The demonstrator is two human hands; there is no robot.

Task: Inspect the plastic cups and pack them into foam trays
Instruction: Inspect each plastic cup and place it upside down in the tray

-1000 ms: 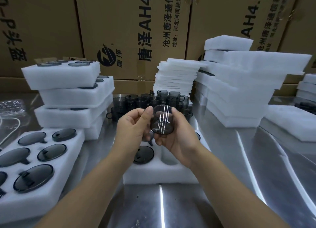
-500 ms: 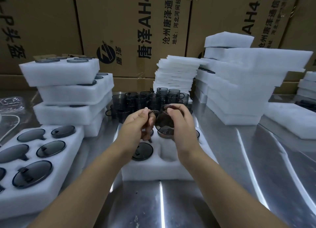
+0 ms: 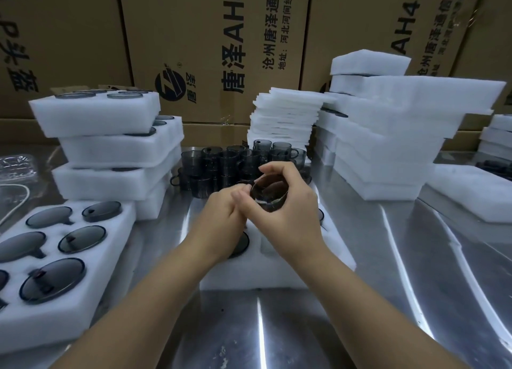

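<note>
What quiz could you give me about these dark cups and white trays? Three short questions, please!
1. True or false: the cup held in the right hand is bright white.
2. Pick one: where do the loose cups stand?
A) on the metal table, behind the hands
B) inside a cardboard box
C) on the floor
3. Fill the gap: the tray under the hands is made of white ____.

Key: 1 false, the cup is dark and see-through; 2 A; 3 foam.
</note>
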